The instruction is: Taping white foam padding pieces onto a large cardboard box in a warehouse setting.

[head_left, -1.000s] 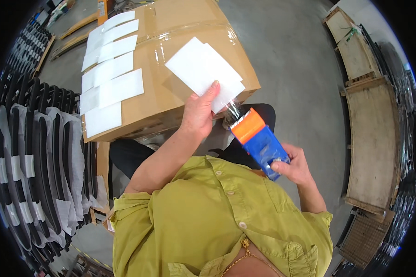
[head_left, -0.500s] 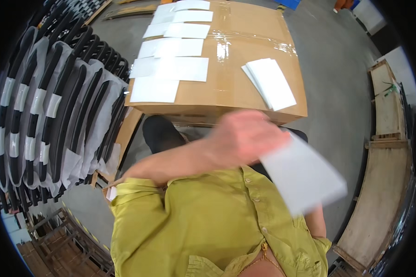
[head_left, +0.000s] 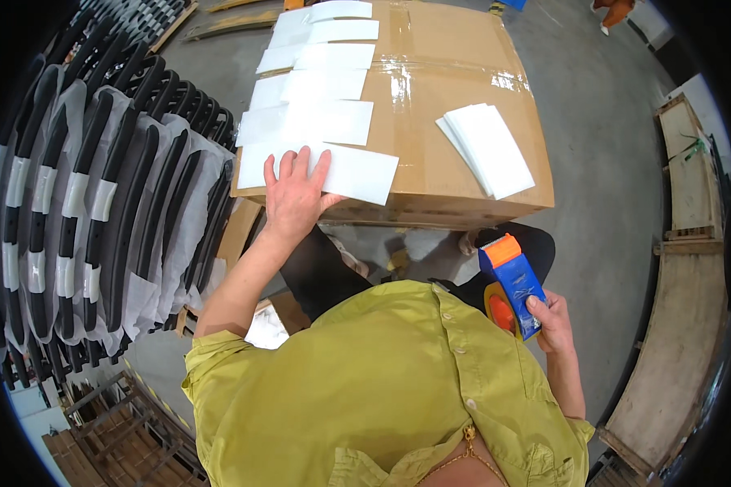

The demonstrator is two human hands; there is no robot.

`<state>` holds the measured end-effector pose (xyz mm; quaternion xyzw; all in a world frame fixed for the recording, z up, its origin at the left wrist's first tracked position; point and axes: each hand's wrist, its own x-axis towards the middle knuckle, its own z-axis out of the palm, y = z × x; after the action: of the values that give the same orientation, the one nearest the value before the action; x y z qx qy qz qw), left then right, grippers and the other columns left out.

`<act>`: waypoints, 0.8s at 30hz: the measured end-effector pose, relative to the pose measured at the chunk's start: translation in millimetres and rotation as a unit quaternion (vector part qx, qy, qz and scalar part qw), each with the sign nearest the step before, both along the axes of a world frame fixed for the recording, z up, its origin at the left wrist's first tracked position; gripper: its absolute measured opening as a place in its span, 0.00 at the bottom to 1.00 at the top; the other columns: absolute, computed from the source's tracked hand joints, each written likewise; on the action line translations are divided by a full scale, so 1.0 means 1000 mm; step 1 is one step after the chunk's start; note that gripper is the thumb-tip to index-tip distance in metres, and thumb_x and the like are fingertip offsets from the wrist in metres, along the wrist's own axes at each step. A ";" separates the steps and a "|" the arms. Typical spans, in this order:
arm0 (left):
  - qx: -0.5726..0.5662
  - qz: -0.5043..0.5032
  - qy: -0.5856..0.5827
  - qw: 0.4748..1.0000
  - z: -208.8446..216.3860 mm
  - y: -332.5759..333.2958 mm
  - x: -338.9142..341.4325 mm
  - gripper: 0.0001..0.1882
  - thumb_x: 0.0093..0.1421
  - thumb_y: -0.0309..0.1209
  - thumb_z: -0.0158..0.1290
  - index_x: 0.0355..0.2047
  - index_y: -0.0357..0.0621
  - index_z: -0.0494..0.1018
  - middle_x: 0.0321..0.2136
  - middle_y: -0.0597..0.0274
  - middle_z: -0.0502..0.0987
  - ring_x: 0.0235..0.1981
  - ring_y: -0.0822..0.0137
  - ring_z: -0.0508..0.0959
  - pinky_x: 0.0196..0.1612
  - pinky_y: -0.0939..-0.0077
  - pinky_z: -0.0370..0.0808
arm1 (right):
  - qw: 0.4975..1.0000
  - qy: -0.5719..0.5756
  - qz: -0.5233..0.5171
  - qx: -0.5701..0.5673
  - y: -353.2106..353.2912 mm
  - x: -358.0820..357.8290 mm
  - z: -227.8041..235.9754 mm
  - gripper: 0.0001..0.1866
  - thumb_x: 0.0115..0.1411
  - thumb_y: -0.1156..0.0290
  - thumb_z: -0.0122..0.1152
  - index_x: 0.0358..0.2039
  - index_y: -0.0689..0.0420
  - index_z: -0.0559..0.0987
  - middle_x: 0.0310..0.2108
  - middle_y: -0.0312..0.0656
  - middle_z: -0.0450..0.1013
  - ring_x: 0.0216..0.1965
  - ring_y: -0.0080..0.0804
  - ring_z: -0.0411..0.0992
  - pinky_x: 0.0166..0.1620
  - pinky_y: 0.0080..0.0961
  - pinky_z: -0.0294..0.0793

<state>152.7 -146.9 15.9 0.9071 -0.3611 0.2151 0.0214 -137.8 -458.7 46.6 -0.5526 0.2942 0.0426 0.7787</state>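
Note:
My left hand [head_left: 294, 195] lies with its fingers spread over a white sheet [head_left: 359, 172] at the near left of a large cardboard box [head_left: 430, 89]. That sheet partly overlaps another white one beneath my fingertips. Farther back, several more white sheets [head_left: 333, 84] lie in overlapping pairs along the box's left side. My right hand [head_left: 551, 320] grips a blue and orange tape dispenser [head_left: 515, 284] with a toothed edge, held out beside my right thigh. On the box top's right side rests a fanned stack of white sheets [head_left: 497, 154], untouched by either hand.
Black curved metal frames [head_left: 97, 203] with white wrapping stand stacked at the left. Wooden crates [head_left: 666, 349] line the right side. An opened carton [head_left: 283, 318] sits low by my left leg, and brown slatted pieces [head_left: 130, 430] lie at lower left.
My left hand has carried a white sheet from my right side across to the box's near left corner and laid it down. The tape dispenser in my right hand has come into view.

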 end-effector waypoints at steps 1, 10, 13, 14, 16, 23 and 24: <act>-0.005 -0.003 -0.002 1.000 -0.001 0.000 -0.001 0.36 0.42 0.54 0.57 0.48 0.45 0.68 0.45 0.51 0.68 0.49 0.52 0.65 0.54 0.42 0.53 | 1.000 0.008 0.004 -0.007 0.000 0.000 0.001 0.20 0.52 0.63 0.64 0.37 0.69 0.76 0.31 0.44 0.76 0.28 0.24 0.74 0.35 0.19 0.75; -0.033 0.009 0.002 0.999 -0.009 -0.005 -0.005 0.46 0.41 0.62 0.52 0.48 0.33 0.66 0.54 0.46 0.62 0.60 0.45 0.53 0.57 0.35 0.39 | 0.999 0.034 0.035 -0.014 0.003 0.003 0.004 0.23 0.51 0.62 0.65 0.37 0.70 0.75 0.32 0.47 0.76 0.29 0.26 0.75 0.35 0.21 0.75; -0.051 0.026 0.012 0.998 -0.012 -0.014 -0.005 0.47 0.42 0.62 0.51 0.49 0.30 0.65 0.55 0.45 0.62 0.61 0.44 0.51 0.57 0.35 0.38 | 0.998 0.037 0.048 -0.018 0.002 0.003 0.002 0.24 0.51 0.61 0.65 0.38 0.71 0.75 0.32 0.47 0.76 0.30 0.27 0.75 0.36 0.21 0.75; -0.061 0.027 0.026 0.997 -0.010 -0.017 -0.006 0.47 0.42 0.62 0.51 0.49 0.29 0.65 0.55 0.44 0.61 0.61 0.44 0.50 0.57 0.34 0.38 | 0.998 0.040 0.050 -0.021 0.002 0.003 0.001 0.24 0.50 0.61 0.65 0.38 0.71 0.75 0.32 0.47 0.76 0.30 0.27 0.75 0.36 0.21 0.75; -0.083 0.033 0.034 0.995 -0.003 -0.023 -0.011 0.45 0.44 0.59 0.52 0.50 0.28 0.64 0.55 0.44 0.61 0.61 0.44 0.51 0.58 0.36 0.39 | 0.997 0.036 0.056 -0.028 0.004 0.003 -0.001 0.25 0.50 0.60 0.65 0.38 0.71 0.75 0.32 0.47 0.76 0.30 0.27 0.75 0.36 0.22 0.75; -0.556 -0.161 0.522 0.627 0.051 -0.025 -0.055 0.27 0.61 0.35 0.44 0.57 0.33 0.57 0.56 0.47 0.63 0.57 0.54 0.63 0.59 0.60 0.59 | 0.997 0.032 0.055 -0.044 0.005 0.002 -0.001 0.28 0.49 0.58 0.66 0.39 0.71 0.74 0.33 0.47 0.76 0.31 0.28 0.76 0.37 0.23 0.75; -0.620 -0.179 0.619 0.447 0.056 -0.025 -0.061 0.24 0.63 0.32 0.42 0.58 0.35 0.56 0.55 0.47 0.63 0.56 0.56 0.65 0.59 0.63 0.61 | 0.997 0.028 0.059 -0.044 0.005 0.002 -0.001 0.28 0.49 0.58 0.66 0.39 0.71 0.74 0.33 0.47 0.76 0.31 0.28 0.76 0.37 0.22 0.75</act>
<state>92.0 -171.9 72.3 0.4606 -0.1773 -0.2452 0.8344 -135.6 -453.9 45.5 -0.6013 0.2847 0.0908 0.7410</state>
